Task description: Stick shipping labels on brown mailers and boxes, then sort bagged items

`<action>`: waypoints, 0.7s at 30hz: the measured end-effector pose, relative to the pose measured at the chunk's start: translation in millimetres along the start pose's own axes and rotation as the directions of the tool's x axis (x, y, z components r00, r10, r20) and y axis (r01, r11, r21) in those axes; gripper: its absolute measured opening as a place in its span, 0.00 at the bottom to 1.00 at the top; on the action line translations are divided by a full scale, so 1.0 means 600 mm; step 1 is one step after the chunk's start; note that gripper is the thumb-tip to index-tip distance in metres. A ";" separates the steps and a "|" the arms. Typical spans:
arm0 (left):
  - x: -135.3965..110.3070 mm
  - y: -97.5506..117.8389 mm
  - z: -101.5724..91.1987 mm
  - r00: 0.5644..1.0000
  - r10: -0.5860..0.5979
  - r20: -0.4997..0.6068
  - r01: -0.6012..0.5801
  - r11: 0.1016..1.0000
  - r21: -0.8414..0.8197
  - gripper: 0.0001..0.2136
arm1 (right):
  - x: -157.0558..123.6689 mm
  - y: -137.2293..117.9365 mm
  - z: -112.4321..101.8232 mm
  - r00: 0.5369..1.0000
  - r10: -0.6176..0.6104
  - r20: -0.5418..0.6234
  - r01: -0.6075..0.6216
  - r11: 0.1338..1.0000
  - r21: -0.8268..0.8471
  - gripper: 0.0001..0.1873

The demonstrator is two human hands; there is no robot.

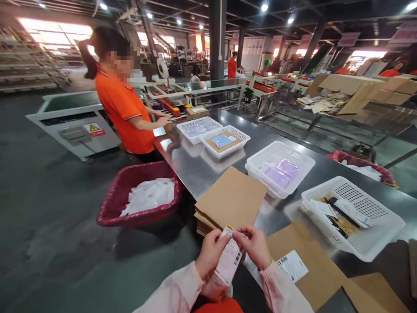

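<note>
Between both hands, in front of my body, I hold a white printed shipping label (228, 263) with barcodes on it. My left hand (211, 251) pinches its upper left edge. Thumb and fingers of my right hand (256, 247) close on its upper right edge. The lower part of the label hangs down toward my lap. Just beyond my hands lies a stack of brown cardboard mailers (233, 195). To the right of my right hand is another cardboard mailer (321, 278) with a white label (292, 266) stuck on it.
Along the metal table (195, 167) stand white plastic baskets, one with purple packs (282, 173), one with mixed items (345, 213). A red-lined bin (110, 204) of white scraps stands left of the table. A person in an orange shirt (120, 108) works at the far end.
</note>
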State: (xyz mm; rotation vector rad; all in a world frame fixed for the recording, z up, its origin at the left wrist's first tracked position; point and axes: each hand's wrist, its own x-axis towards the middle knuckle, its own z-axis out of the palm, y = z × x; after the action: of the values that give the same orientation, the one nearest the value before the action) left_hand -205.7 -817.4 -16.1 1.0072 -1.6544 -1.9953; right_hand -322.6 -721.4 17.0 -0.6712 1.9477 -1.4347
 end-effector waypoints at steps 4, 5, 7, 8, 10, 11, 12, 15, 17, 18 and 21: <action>0.025 0.015 -0.016 0.994 -0.042 -0.102 0.042 0.999 0.004 0.20 | 0.054 0.005 0.013 0.999 -0.021 0.044 0.023 0.999 -0.039 0.20; 0.033 0.022 -0.024 0.997 -0.071 -0.043 0.069 0.997 -0.042 0.20 | 0.077 0.004 0.014 0.999 -0.039 0.023 0.041 0.994 -0.105 0.20; 0.047 0.032 -0.046 0.983 -0.118 0.142 0.139 0.979 -0.146 0.25 | 0.131 0.001 0.013 0.995 -0.084 -0.053 0.068 0.964 -0.258 0.19; 0.051 0.033 -0.059 0.964 -0.135 0.229 0.179 0.967 -0.183 0.28 | 0.160 -0.002 0.011 0.989 -0.106 -0.100 0.068 0.943 -0.326 0.17; 0.052 0.023 -0.089 0.924 -0.183 0.335 0.259 0.945 -0.199 0.29 | 0.212 -0.008 0.008 0.974 -0.132 -0.182 0.044 0.906 -0.420 0.13; 0.048 0.013 -0.105 0.915 -0.212 0.344 0.288 0.939 -0.189 0.30 | 0.232 -0.009 0.008 0.967 -0.137 -0.216 0.022 0.885 -0.465 0.12; 0.042 0.000 -0.122 0.912 -0.233 0.339 0.305 0.936 -0.177 0.30 | 0.248 -0.010 0.009 0.960 -0.138 -0.244 -0.005 0.862 -0.506 0.13; 0.010 -0.032 -0.168 0.912 -0.260 0.318 0.318 0.937 -0.144 0.30 | 0.267 -0.004 0.020 0.949 -0.136 -0.284 -0.072 0.784 -0.617 0.33; -0.013 -0.036 -0.192 0.904 -0.266 0.335 0.319 0.941 -0.111 0.27 | 0.267 0.005 0.033 0.966 -0.180 -0.185 -0.031 0.630 -0.776 0.43; -0.021 -0.031 -0.202 0.894 -0.272 0.355 0.321 0.943 -0.085 0.25 | 0.266 0.009 0.039 0.977 -0.189 -0.097 0.017 0.526 -0.850 0.43; -0.032 0.002 -0.220 0.872 -0.302 0.384 0.336 0.942 -0.021 0.23 | 0.266 0.019 0.052 0.986 -0.128 0.103 0.140 0.328 -0.934 0.39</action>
State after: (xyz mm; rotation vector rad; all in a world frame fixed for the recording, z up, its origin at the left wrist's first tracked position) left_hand -98.5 -896.8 -17.4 0.9608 -1.6454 -2.5968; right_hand -408.4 -851.6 -29.5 -1.3532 2.6841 -0.1310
